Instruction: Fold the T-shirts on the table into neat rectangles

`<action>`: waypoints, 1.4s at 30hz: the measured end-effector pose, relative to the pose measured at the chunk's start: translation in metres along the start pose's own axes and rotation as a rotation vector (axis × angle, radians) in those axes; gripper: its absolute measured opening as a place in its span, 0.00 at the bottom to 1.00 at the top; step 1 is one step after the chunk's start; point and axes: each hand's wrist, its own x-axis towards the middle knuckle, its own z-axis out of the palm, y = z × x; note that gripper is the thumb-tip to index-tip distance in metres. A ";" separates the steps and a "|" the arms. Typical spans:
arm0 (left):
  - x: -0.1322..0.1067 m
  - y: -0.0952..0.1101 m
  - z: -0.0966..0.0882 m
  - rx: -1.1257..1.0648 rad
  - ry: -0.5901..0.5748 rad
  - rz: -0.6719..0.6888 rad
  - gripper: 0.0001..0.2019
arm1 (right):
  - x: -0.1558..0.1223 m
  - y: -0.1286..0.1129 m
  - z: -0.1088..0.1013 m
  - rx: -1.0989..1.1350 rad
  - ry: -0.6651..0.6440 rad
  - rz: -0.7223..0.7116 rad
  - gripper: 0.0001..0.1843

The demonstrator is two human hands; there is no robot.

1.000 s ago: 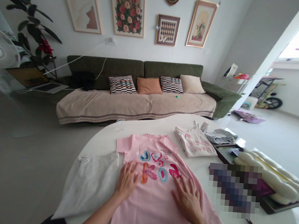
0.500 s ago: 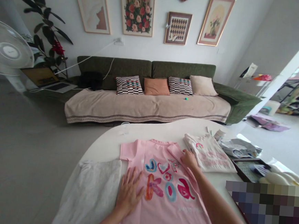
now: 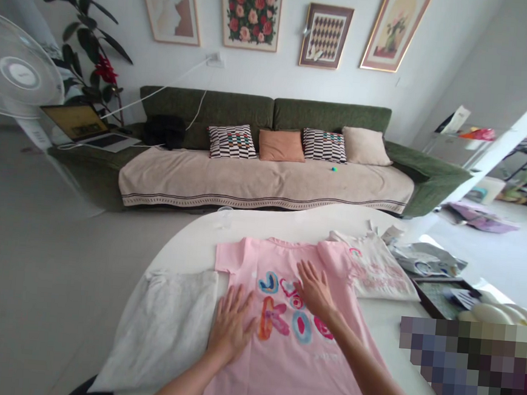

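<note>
Your left hand [image 3: 231,326], fingers spread, is resting along the left edge of the pink shirt [image 3: 277,372] lying on the table [image 3: 184,243]. Your right hand [image 3: 315,290], fingers loosely parted, is partly covering its lettering.

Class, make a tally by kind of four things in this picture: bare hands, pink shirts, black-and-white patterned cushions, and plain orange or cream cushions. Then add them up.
Bare hands: 2 (left hand, right hand)
Pink shirt: 1
Patterned cushions: 2
Plain cushions: 2 (orange cushion, cream cushion)
Total: 7
</note>
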 end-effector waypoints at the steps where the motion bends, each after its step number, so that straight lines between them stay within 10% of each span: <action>1: 0.000 0.000 0.000 0.004 0.006 -0.003 0.28 | -0.006 -0.010 0.009 0.010 -0.055 -0.007 0.28; 18: -0.001 0.003 0.003 0.050 0.086 -0.074 0.30 | -0.007 -0.021 0.019 0.046 -0.193 0.141 0.33; 31: -0.003 0.002 0.007 0.062 0.099 -0.072 0.31 | -0.170 -0.086 0.025 0.075 -0.082 0.249 0.34; 42: 0.007 0.002 -0.016 0.056 -0.200 -0.072 0.31 | -0.178 -0.090 -0.004 0.161 -0.138 0.256 0.32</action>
